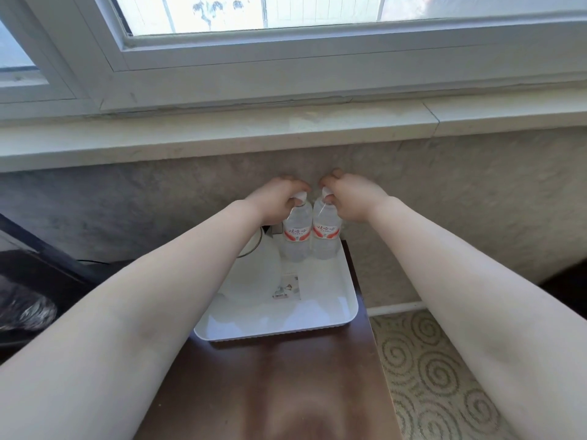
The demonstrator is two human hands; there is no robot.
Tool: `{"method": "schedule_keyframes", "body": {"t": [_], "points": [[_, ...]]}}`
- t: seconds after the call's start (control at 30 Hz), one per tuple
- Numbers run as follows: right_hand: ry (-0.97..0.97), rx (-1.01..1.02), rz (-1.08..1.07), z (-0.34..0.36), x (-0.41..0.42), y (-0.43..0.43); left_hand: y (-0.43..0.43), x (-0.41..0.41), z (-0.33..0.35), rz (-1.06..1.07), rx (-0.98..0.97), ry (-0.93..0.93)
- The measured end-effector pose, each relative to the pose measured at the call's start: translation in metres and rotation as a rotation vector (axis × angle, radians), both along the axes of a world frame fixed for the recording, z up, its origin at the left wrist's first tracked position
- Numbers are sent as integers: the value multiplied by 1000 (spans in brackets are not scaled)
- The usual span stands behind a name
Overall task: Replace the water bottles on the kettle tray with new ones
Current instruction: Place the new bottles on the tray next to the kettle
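Observation:
Two clear water bottles with red-and-white labels stand side by side at the far end of a white tray (317, 325). My left hand (276, 198) grips the white cap of the left bottle (297, 236). The right bottle (327, 236) is held at its cap by my right hand (352, 195). A white kettle (254, 268) stands on the tray's left side, mostly hidden behind my left forearm. A small packet (287, 289) lies on the tray floor in front of the bottles.
The tray rests on a dark brown wooden table (270, 385) against a grey wall under a white windowsill (222, 134). Patterned carpet (422, 360) lies to the right. A dark piece of furniture (35, 274) stands at the left.

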State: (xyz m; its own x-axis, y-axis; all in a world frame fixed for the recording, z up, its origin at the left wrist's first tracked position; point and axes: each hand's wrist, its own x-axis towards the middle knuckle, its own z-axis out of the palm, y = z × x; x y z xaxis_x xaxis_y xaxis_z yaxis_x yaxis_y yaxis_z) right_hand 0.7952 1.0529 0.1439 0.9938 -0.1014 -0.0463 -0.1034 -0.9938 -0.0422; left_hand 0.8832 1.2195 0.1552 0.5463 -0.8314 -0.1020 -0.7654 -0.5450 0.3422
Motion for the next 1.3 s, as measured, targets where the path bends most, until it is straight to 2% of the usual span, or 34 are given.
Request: {"method": "schedule_keyframes", "body": {"t": [0.33, 0.47, 0.6, 1.07, 1.3], "points": [[-40, 238, -125, 5, -2, -1, 1, 2, -1, 144, -37, 47], [44, 188, -206, 11, 0, 0, -5, 2, 2, 161, 28, 41], [109, 78, -182, 15, 4, 11, -11, -1, -2, 152, 65, -27], [-9, 167, -285, -4, 10, 14, -11, 0, -17, 172, 32, -114], [-26, 219, -303, -6, 9, 13, -10, -2, -18, 187, -4, -63]]}}
